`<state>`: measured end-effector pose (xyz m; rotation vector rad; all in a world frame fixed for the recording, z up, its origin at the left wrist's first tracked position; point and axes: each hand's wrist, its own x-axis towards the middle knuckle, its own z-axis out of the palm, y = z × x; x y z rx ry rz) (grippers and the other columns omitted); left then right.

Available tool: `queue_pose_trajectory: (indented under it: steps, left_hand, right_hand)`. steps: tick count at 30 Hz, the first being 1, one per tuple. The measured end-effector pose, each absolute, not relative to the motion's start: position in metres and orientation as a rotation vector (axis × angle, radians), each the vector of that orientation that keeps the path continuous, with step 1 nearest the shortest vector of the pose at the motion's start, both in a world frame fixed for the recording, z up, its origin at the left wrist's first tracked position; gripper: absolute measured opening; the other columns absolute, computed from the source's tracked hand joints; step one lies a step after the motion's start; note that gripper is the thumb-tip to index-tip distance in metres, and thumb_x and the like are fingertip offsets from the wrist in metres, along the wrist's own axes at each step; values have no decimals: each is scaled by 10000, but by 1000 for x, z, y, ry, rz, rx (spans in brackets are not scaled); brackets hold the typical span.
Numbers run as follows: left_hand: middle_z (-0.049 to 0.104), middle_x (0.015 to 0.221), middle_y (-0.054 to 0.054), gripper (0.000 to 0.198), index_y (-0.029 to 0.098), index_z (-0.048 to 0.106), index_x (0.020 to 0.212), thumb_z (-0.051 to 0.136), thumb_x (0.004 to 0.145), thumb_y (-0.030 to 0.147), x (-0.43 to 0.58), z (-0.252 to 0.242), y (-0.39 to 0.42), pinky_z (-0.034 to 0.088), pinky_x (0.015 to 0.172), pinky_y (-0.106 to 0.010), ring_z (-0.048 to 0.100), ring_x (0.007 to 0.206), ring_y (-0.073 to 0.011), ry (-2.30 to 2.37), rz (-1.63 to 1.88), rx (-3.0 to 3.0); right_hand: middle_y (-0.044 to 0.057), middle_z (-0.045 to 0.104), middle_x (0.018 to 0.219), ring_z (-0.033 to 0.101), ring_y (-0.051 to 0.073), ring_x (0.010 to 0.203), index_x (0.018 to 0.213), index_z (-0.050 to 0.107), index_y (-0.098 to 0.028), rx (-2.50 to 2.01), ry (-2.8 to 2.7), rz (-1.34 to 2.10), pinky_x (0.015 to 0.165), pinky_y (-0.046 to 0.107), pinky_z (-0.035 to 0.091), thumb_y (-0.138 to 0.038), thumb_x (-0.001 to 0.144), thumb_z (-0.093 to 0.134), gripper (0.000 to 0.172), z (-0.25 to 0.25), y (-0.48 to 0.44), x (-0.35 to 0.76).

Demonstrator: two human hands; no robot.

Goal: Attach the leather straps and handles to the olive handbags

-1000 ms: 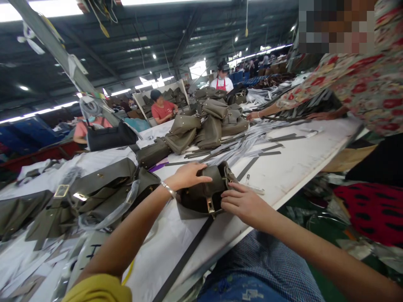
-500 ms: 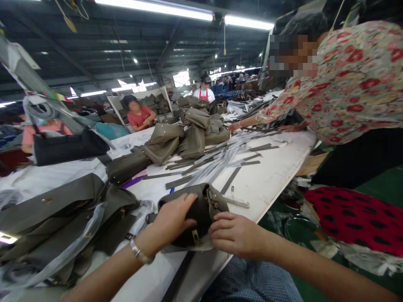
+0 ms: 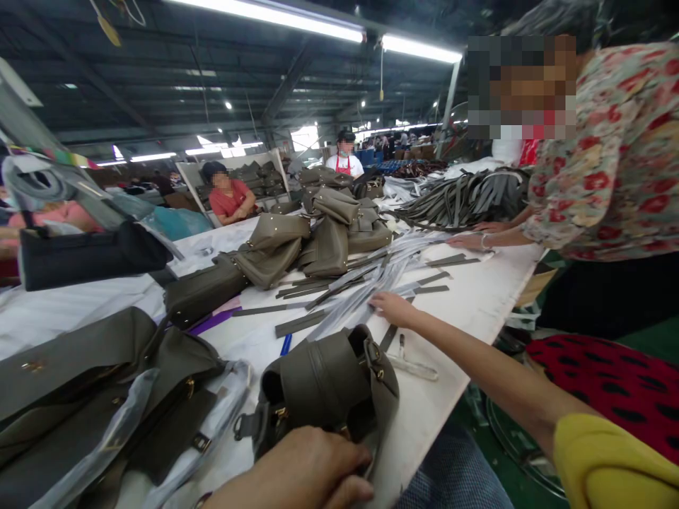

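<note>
Olive bag (image 3: pixel 323 385): lies on its side on the white desk (image 3: pixel 477 304), close to the near edge. Its dark opening is turned left, and a strap with metal fittings sits on its right side.

Left hand (image 3: pixel 302 466): on the near side of the bag, fingers curled shut over its lower edge, holding it.

Right hand (image 3: pixel 390 307): beyond the bag and slightly to its right. The fingers are stretched nearly flat, palm down, tips touching the clear-wrapped strips (image 3: pixel 366 283). Nothing is grasped.

Change noted: half a second ago both my hands were on the bag, the right one at its right end near the buckle. The right hand has now left the bag and gone out to the strips. The left has slid from the bag's top to its near edge. Judgement: one hand alone steadies the bag, and the right hand's contact has passed to the strips.

Also differs: the co-worker's hand (image 3: pixel 467 242), far beyond the bag to the right, was earlier stretched toward the pile of bags (image 3: pixel 318 240). It now lies flat on the desk, nearer that person.

Around the bag: a dark strap (image 3: pixel 390 336) and a small clear tool (image 3: pixel 414 366) lie just to its right. A blue pen (image 3: pixel 285 344) lies just beyond its left end.
</note>
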<state>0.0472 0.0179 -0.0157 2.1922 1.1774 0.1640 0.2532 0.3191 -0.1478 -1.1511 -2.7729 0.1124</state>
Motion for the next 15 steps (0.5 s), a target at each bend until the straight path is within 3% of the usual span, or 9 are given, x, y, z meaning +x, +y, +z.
queue_pose_trajectory:
  steps: [3,15]
  left_hand:
    - [751,1008,-36,314,309,669,1198,484,967,414,47,-15,13,487,742,-240,691,849,-207,1263,223,2215]
    - [736,1141,-37,322,294,678,1215,571,927,390,55,-12,12,503,852,-267,696,1002,-239,1345,197,2142]
  right_hand:
    - [95,604,1252,595,248,1122,1192,609,-160,-1113,-2900,26,954,490,492,-311,935,612,298,-156,329,250]
    - [97,594,1244,617,230,1054,1232,579,-168,-1068,-3097,-52,879,442,539,-328,945,596,329,-139,322,249]
